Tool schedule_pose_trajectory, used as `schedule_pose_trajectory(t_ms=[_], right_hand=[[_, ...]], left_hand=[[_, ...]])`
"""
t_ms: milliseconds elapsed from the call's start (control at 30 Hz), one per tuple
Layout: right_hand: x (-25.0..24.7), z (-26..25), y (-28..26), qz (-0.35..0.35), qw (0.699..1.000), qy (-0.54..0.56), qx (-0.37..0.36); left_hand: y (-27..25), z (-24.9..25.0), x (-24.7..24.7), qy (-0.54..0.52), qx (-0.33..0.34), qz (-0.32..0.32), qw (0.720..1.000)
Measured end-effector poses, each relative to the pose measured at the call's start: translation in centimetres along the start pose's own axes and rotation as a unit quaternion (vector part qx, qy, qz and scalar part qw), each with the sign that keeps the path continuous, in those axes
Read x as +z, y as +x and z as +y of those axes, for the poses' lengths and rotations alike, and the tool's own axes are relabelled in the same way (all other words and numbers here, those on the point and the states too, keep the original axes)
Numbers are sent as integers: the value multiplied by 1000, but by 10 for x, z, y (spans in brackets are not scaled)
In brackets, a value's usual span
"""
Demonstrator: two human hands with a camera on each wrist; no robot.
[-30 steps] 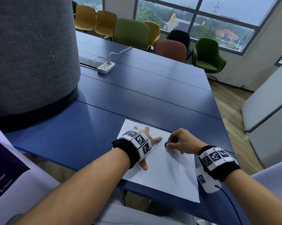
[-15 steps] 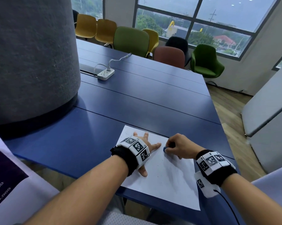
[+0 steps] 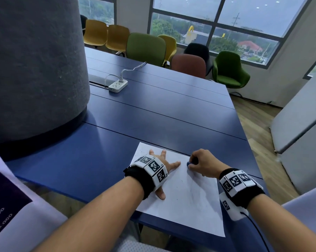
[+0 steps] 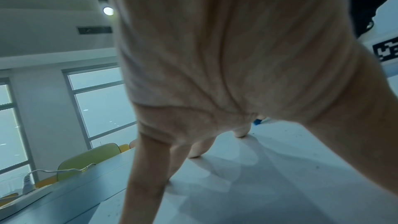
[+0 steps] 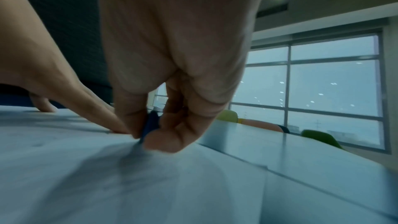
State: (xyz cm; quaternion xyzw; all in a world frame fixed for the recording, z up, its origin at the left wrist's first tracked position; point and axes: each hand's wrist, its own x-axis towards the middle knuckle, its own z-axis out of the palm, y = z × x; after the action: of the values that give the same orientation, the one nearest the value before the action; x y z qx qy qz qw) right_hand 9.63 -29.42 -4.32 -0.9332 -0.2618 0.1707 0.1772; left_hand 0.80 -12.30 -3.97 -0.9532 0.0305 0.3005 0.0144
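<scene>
A white sheet of paper point(image 3: 190, 199) with faint marks lies at the near edge of the blue table point(image 3: 153, 113). My left hand point(image 3: 162, 164) presses flat on the sheet's far left part, fingers point(image 4: 148, 168) spread and straight. My right hand point(image 3: 199, 163) pinches a small blue eraser point(image 3: 188, 163) between thumb and fingers and holds its lower end against the paper, just right of the left index fingertip. In the right wrist view the blue eraser point(image 5: 148, 125) stands upright between the fingertips, touching the white sheet point(image 5: 150, 185).
A large grey felt-covered column point(image 3: 35, 70) stands on the table at the left. A white power strip point(image 3: 118, 85) with a cable lies further back. Coloured chairs point(image 3: 146, 47) line the far edge below the windows. A grey partition point(image 3: 299, 115) stands at the right.
The right hand with the eraser has shifted slightly left across the paper, closer to the left index fingertip. The left hand stays pressed on the sheet. The head view has tilted a little.
</scene>
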Motion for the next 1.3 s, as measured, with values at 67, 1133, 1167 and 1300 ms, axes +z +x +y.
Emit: schedule_pose_trajectory(t_ms=[67, 1133, 1167, 1300], right_hand=[[-1, -3, -3, -49, 999, -1, -14], [-6, 6, -2, -36, 999, 23, -16], [-7, 4, -4, -72, 997, 19, -20], [-10, 0, -7, -116, 993, 18, -12]], left_hand=[[0, 0, 0, 0, -4, 0, 1000], [1, 1, -2, 4, 0, -10, 1000], [0, 1, -2, 4, -2, -9, 1000], [1, 1, 1, 14, -6, 1, 1000]])
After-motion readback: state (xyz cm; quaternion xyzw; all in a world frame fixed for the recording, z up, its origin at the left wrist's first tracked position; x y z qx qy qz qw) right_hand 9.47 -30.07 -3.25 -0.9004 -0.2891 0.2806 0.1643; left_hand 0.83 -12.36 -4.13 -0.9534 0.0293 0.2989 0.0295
